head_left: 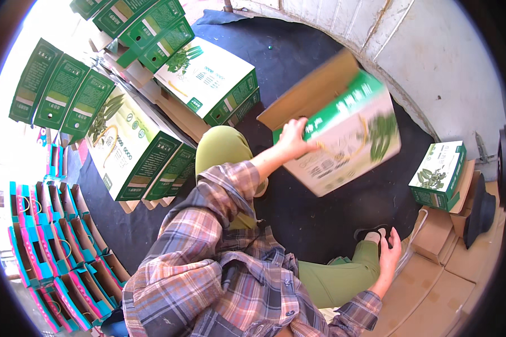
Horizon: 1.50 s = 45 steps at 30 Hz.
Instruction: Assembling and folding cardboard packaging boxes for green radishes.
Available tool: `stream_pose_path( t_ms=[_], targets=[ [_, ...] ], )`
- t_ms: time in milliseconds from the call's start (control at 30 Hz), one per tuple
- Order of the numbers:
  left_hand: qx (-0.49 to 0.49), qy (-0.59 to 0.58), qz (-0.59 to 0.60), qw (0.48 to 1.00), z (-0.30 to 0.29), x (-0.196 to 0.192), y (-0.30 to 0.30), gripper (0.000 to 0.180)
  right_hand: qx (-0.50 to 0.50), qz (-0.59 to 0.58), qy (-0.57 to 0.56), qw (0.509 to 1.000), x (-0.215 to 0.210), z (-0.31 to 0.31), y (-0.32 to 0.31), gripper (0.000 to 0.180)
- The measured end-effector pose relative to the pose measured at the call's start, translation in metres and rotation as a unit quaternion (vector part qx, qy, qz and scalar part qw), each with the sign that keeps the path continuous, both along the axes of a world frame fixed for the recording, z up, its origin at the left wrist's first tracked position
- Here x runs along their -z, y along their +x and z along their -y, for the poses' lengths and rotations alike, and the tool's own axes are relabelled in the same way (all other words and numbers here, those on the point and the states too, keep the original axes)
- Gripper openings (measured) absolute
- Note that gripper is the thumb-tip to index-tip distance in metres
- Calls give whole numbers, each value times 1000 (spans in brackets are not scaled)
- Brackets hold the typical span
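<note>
1. Plaid shirt [208,275] fills the space nearest the camera, its sleeves leading out to 2 hands set well apart.
2. For good handling of the carton [343,149], a firm pinch on its edge and a steady wrist seem best; with 1 hand doing the work, the far end could sag or twist, so bringing the other palm under it would likely help. The loose flap [303,92] looks better kept clear of the fingers.
3. Left hand [293,140]: closed on the near edge of that carton. Blur hides the exact finger placement, and I cannot tell whether it touches the cord handle.
4. Right hand [390,251]: fingers parted and lightly curled, with nothing visible in its grasp, near a sandalled foot [372,237].
5. That carton, white and green, hangs tilted over the black floor sheet [331,219], beyond the knees, blurred as if moving.
6. Farther left are more white-and-green cartons [132,149] with raised flaps, and rows of blue-and-pink boxes [67,247].
7. Farther right, a smaller carton [437,171] sits by brown cardboard [421,297], below a pale wall [444,73].
</note>
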State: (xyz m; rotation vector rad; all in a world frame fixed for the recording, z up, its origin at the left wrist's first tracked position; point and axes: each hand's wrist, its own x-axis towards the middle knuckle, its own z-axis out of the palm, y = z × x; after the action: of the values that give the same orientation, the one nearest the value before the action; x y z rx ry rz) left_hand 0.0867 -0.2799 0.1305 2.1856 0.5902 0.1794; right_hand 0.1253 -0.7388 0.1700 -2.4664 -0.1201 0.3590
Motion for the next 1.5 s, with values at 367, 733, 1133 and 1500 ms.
stream_pose_path(
  t_ms=[367,733,1133,1500],
  targets=[
    [-270,-544,324,726,-187,-68,-23,37,62,-75,48,994,25,27,-17,50],
    [-436,-518,374,633,-307,-7,-143,42,51,-105,-2,993,34,14,-8,47],
    [-433,-497,348,667,-314,-8,-143,45,29,-80,-21,996,45,30,-10,46],
    [-471,-501,254,680,-287,-18,-119,61,37,-66,-38,996,30,31,-22,46]
  ],
)
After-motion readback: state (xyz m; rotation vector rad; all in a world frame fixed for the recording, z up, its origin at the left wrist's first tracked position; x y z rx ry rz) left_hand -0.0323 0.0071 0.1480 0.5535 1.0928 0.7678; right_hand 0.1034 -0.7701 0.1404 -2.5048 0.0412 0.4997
